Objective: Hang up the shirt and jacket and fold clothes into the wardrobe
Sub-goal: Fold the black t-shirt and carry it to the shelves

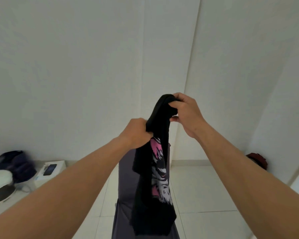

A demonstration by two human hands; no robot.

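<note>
A black T-shirt (155, 195) with a pink and white print hangs bunched in the air in front of me. My right hand (186, 112) grips its top end, held highest. Lower and to the left, my left hand (136, 131) grips a fold of the same shirt. Behind the shirt a long grey-purple cloth (126, 183) stretches over a narrow surface that runs away from me; the shirt hides part of it. No wardrobe or hanger is in view.
White walls fill the background. On the tiled floor at the left lie a dark bag (16, 163), a white round appliance (0, 183) and a white box (50, 171) printed with a phone. A dark red item (257, 161) sits at the right wall.
</note>
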